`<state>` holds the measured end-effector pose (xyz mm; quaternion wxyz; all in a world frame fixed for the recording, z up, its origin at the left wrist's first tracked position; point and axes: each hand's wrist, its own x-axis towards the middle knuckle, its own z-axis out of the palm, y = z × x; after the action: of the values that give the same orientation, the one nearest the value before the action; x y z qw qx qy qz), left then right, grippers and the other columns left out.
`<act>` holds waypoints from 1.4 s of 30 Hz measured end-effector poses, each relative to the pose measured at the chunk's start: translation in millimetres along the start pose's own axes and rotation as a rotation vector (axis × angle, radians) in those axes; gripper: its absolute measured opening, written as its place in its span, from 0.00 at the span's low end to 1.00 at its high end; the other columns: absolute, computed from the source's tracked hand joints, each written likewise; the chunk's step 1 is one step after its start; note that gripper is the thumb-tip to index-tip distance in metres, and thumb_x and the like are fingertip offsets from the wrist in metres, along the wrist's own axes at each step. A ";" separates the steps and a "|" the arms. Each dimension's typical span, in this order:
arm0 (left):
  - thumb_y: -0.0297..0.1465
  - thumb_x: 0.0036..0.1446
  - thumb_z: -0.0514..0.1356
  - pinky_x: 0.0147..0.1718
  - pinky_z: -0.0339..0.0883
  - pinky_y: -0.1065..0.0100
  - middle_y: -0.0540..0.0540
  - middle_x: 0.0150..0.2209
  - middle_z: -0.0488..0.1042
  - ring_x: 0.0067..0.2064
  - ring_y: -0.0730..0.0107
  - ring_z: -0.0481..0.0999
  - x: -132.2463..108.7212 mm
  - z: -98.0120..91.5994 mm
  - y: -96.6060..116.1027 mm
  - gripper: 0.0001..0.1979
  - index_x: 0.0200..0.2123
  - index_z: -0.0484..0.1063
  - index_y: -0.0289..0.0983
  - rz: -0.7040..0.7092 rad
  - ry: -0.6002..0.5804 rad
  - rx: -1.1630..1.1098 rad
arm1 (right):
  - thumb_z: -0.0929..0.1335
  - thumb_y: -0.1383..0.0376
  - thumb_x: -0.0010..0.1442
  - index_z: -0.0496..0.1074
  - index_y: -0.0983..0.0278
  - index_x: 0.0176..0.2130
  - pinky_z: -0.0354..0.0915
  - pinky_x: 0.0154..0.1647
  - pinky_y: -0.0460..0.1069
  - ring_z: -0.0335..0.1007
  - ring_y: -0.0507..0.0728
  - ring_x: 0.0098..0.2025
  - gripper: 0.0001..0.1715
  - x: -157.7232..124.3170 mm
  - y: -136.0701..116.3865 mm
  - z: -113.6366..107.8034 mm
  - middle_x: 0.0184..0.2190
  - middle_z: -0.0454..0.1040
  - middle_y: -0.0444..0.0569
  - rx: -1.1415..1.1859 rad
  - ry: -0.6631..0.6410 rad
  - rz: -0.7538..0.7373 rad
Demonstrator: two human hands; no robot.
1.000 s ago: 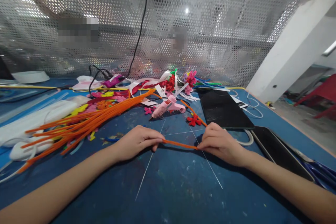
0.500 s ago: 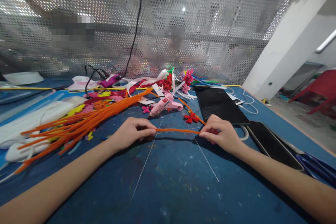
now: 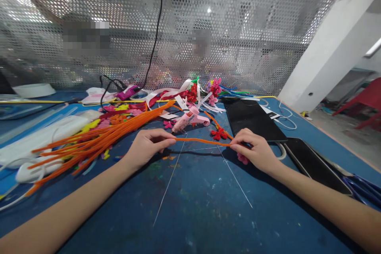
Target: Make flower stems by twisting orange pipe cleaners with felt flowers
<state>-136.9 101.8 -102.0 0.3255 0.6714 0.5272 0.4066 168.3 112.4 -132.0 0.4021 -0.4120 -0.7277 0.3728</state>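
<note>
An orange pipe cleaner (image 3: 202,141) is stretched between my two hands just above the blue table (image 3: 202,202). My left hand (image 3: 149,147) pinches its left end with fingers closed. My right hand (image 3: 256,151) pinches its right end; a pink felt flower (image 3: 242,158) shows under that hand. A red felt flower (image 3: 218,133) lies just behind the pipe cleaner. Thin white threads (image 3: 169,180) cross the table below my hands.
A bundle of orange pipe cleaners (image 3: 95,141) fans out at left beside white foam pieces (image 3: 38,135). A pink glue gun (image 3: 190,119), ribbons and felt flowers sit behind. A black tablet (image 3: 253,121) and a phone (image 3: 315,164) lie at right. Perforated screen behind.
Both hands lifted the pipe cleaner slightly and moved it farther from me. The pink flower now shows under my right hand.
</note>
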 end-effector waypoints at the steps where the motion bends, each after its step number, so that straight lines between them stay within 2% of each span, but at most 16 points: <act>1: 0.34 0.44 0.64 0.17 0.57 0.77 0.52 0.18 0.69 0.17 0.80 0.62 0.1 -0.2 -0.4 0.08 0.24 0.75 0.34 0.005 -0.005 -0.008 | 0.68 0.58 0.54 0.72 0.64 0.29 0.63 0.10 0.44 0.62 0.47 0.18 0.11 0.0 -0.6 0.3 0.31 0.63 0.46 0.024 0.005 0.017; 9: 0.33 0.46 0.63 0.20 0.62 0.77 0.52 0.17 0.70 0.19 0.78 0.69 -1.4 -1.0 -3.7 0.09 0.20 0.71 0.33 -0.051 -0.198 -0.112 | 0.68 0.56 0.53 0.69 0.65 0.28 0.63 0.09 0.43 0.65 0.46 0.16 0.14 2.2 -3.4 0.8 0.32 0.63 0.45 0.077 0.065 0.095; 18: 0.34 0.45 0.63 0.18 0.62 0.77 0.51 0.17 0.72 0.18 0.76 0.69 -1.6 1.1 -5.0 0.09 0.23 0.73 0.34 -0.062 -0.207 -0.061 | 0.67 0.56 0.54 0.69 0.65 0.30 0.61 0.11 0.44 0.64 0.46 0.16 0.14 2.4 -0.5 0.2 0.31 0.63 0.44 0.053 0.079 0.096; 20: 0.36 0.48 0.61 0.18 0.61 0.76 0.51 0.17 0.71 0.17 0.76 0.68 -2.2 -0.2 -4.9 0.11 0.23 0.72 0.34 0.007 -0.127 0.019 | 0.67 0.57 0.54 0.70 0.64 0.29 0.61 0.14 0.44 0.64 0.47 0.18 0.12 3.7 2.2 -0.8 0.29 0.64 0.44 -0.011 0.108 0.066; 22: 0.39 0.52 0.57 0.21 0.63 0.74 0.50 0.19 0.72 0.20 0.75 0.69 -1.4 -5.6 -6.1 0.14 0.22 0.72 0.35 0.119 0.045 0.191 | 0.67 0.59 0.54 0.71 0.64 0.28 0.61 0.21 0.45 0.64 0.48 0.23 0.11 5.6 4.3 -2.1 0.27 0.65 0.44 -0.098 0.144 0.015; 25: 0.40 0.56 0.53 0.34 0.66 0.69 0.47 0.30 0.76 0.32 0.67 0.74 3.8 -23.6 -12.3 0.16 0.27 0.74 0.37 0.204 0.400 0.603 | 0.67 0.59 0.54 0.72 0.64 0.28 0.60 0.25 0.46 0.63 0.49 0.26 0.11 7.6 6.0 -3.6 0.26 0.67 0.44 -0.162 0.167 -0.022; 26: 0.40 0.57 0.52 0.38 0.65 0.66 0.46 0.34 0.76 0.38 0.63 0.74 6.2 -31.5 -15.6 0.15 0.30 0.74 0.38 0.179 0.504 0.755 | 0.67 0.59 0.54 0.72 0.64 0.28 0.59 0.25 0.46 0.62 0.50 0.26 0.11 7.8 6.3 -3.7 0.26 0.67 0.45 -0.162 0.166 -0.018; 27: 0.38 0.57 0.51 0.41 0.64 0.64 0.44 0.39 0.76 0.42 0.59 0.73 8.5 -39.7 -19.1 0.14 0.35 0.74 0.38 0.138 0.549 0.899 | 0.67 0.58 0.54 0.72 0.64 0.28 0.58 0.25 0.46 0.62 0.50 0.25 0.12 7.9 6.6 -3.7 0.26 0.67 0.45 -0.160 0.165 -0.015; 29: 0.37 0.56 0.52 0.43 0.62 0.60 0.41 0.42 0.74 0.46 0.53 0.71 12.2 -54.6 -25.7 0.15 0.41 0.72 0.38 0.050 0.472 1.130 | 0.67 0.57 0.54 0.72 0.64 0.28 0.58 0.25 0.47 0.62 0.50 0.25 0.13 7.6 7.1 -3.5 0.27 0.68 0.46 -0.153 0.164 -0.014; 30: 0.37 0.56 0.52 0.42 0.62 0.60 0.40 0.42 0.74 0.45 0.52 0.71 13.2 -60.2 -28.2 0.15 0.40 0.72 0.37 -0.001 0.406 1.186 | 0.67 0.57 0.54 0.72 0.64 0.28 0.58 0.26 0.47 0.62 0.51 0.26 0.13 7.5 7.4 -3.3 0.27 0.68 0.46 -0.151 0.163 -0.018; 32: 0.37 0.57 0.51 0.40 0.63 0.61 0.41 0.42 0.74 0.44 0.53 0.71 13.6 -66.4 -30.6 0.15 0.39 0.73 0.37 -0.069 0.355 1.212 | 0.67 0.57 0.53 0.72 0.64 0.28 0.58 0.27 0.48 0.63 0.51 0.27 0.13 7.3 8.0 -3.1 0.27 0.68 0.46 -0.151 0.160 -0.025; 35: 0.37 0.59 0.48 0.39 0.63 0.63 0.42 0.44 0.74 0.45 0.55 0.72 12.0 -65.4 -28.6 0.16 0.43 0.70 0.38 -0.097 0.437 1.186 | 0.67 0.58 0.54 0.73 0.65 0.28 0.58 0.27 0.48 0.62 0.51 0.27 0.12 7.4 9.0 -3.2 0.27 0.68 0.46 -0.148 0.155 -0.019; 39: 0.40 0.60 0.44 0.32 0.62 0.63 0.41 0.38 0.76 0.39 0.52 0.74 11.6 -60.9 -25.6 0.20 0.48 0.66 0.38 -0.235 0.546 1.129 | 0.67 0.57 0.53 0.73 0.64 0.28 0.58 0.27 0.48 0.62 0.51 0.26 0.13 7.6 10.2 -3.4 0.27 0.67 0.46 -0.149 0.154 -0.014; 42: 0.39 0.62 0.40 0.31 0.61 0.65 0.42 0.36 0.77 0.38 0.54 0.75 11.9 -62.2 -25.4 0.21 0.47 0.67 0.38 -0.261 0.573 1.084 | 0.67 0.57 0.53 0.73 0.64 0.28 0.58 0.27 0.48 0.63 0.51 0.27 0.13 7.5 10.3 -3.4 0.27 0.68 0.46 -0.149 0.150 -0.022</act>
<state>-202.1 119.7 -93.1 -0.1684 0.5356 0.8024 0.2022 171.8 123.7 -137.6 0.4277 -0.4594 -0.7258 0.2813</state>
